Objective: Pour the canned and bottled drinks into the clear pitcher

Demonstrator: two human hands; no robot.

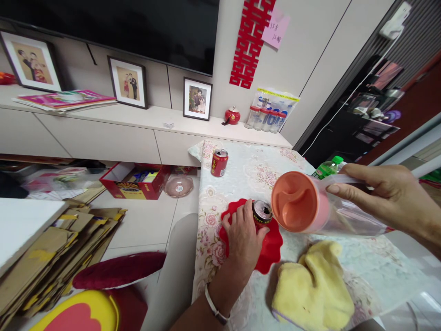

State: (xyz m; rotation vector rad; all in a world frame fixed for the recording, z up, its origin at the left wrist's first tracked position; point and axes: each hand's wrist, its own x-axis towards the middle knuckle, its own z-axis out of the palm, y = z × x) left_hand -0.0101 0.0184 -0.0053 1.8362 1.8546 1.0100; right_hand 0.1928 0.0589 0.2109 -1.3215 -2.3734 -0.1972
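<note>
Right of centre, a clear pitcher (347, 214) with an orange lid (295, 202) tilts in the right fingers (347, 189); the left fingers (237, 216) hold a can (262, 214)

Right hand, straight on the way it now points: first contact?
Likely the open can at the left hand, over the red plate. The right hand carries the pitcher with its orange end leading. Height is unclear from one view; it might pass above the rim.
</note>
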